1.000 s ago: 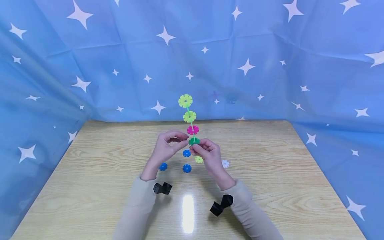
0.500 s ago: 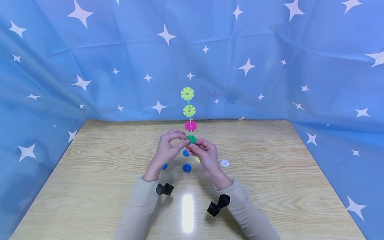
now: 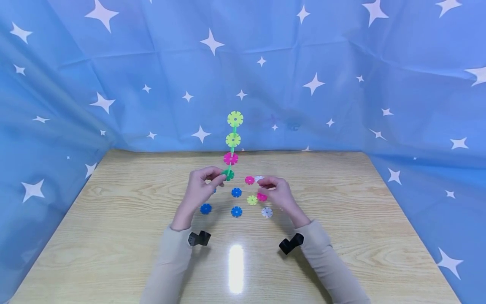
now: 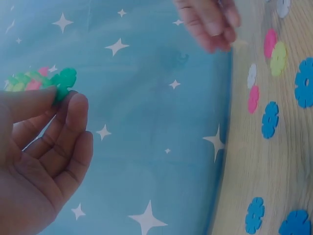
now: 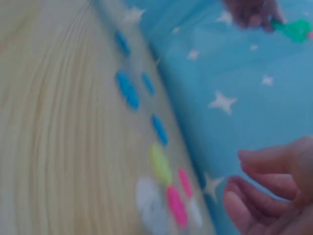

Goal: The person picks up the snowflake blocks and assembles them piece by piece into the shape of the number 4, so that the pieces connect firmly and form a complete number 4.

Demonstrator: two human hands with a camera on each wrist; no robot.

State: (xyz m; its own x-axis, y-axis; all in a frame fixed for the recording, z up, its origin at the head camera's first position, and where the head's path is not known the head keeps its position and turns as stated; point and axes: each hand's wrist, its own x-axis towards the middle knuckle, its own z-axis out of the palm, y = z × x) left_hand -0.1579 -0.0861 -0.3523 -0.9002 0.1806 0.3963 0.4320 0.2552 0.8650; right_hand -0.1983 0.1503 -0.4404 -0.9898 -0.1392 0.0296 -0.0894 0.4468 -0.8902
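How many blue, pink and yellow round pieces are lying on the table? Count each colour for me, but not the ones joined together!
Blue discs: 4
Pink discs: 2
Yellow disc: 1
Total: 7

Chain [image 3: 230, 158], centre of the frame: smooth plastic. Loose discs [image 3: 236, 212], below centre: likewise smooth plastic. Surface [image 3: 114, 253], lower half: wood-grained, smooth, glossy at the bright streak, bottom centre. Backdrop [image 3: 152, 25], upper half: cloth-like, creased. Sleeves [image 3: 163, 266], lower edge: soft matt cloth. Wrist mounts [image 3: 199, 238]: hard, plastic-like, dark.
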